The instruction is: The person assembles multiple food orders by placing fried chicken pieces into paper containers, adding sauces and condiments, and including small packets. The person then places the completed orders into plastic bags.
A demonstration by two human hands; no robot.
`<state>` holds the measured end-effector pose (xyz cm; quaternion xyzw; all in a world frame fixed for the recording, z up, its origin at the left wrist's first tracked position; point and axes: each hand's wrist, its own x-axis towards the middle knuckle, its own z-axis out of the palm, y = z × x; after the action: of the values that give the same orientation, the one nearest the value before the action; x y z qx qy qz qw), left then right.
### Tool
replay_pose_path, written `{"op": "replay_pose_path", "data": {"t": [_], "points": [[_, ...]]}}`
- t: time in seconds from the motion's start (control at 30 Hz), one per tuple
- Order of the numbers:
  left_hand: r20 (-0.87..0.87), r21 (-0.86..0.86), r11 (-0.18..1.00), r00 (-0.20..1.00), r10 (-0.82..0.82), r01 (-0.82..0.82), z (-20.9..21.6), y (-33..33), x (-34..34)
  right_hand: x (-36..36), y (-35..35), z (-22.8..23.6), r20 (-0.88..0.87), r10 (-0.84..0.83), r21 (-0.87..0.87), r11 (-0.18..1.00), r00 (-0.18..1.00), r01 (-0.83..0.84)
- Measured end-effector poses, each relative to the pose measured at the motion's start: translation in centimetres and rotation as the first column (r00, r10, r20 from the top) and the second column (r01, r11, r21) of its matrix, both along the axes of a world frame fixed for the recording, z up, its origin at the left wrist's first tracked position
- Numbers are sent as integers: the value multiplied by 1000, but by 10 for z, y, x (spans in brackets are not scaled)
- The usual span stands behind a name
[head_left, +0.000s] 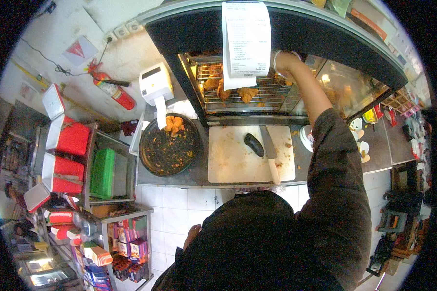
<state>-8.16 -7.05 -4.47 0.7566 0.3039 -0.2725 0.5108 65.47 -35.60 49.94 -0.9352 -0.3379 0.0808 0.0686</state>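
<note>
My right arm, in a dark sleeve, reaches up into a lit glass-fronted food warmer [206, 118]. Of my right hand [285, 64], only the back and wrist show; its fingers are hidden inside the cabinet, near fried chicken pieces [248, 94] on a wire rack [277, 98]. Low at my left side, part of my left hand [194, 234] appears beside my dark clothing, its fingers not clear. On the counter below the warmer lies a white cutting board [228, 162] with a knife [271, 153] and a dark oval object [254, 145]. Left of it, a round black pan [167, 153] holds a fried chicken piece [174, 124] and crumbs.
Long paper receipts [246, 41] hang over the warmer's front. A white label printer [156, 82] stands left of it, paper trailing toward the pan. Red-and-white boxes [68, 138], a green bin [103, 172] and shelves of cartons [131, 242] line the left. White containers [307, 138] stand right of the board.
</note>
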Motion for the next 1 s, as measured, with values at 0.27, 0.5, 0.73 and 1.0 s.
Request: {"op": "replay_pose_path", "data": {"t": [0.27,0.5,0.73,1.0], "points": [[-95,-95,970,972,216,-225,19,17,43,-11,-1,-9,100,-90,38,996,991,86],[24,-104,975,979,200,-197,19,6,57,-21,-1,9,118,-162,-49,984,980,169],[-117,73,992,987,112,-104,-7,-7,37,-28,-7,22,-58,-201,58,977,978,204],[-67,127,988,993,98,-88,-2,5,19,-17,-10,12,-176,-209,228,942,962,247]]}}
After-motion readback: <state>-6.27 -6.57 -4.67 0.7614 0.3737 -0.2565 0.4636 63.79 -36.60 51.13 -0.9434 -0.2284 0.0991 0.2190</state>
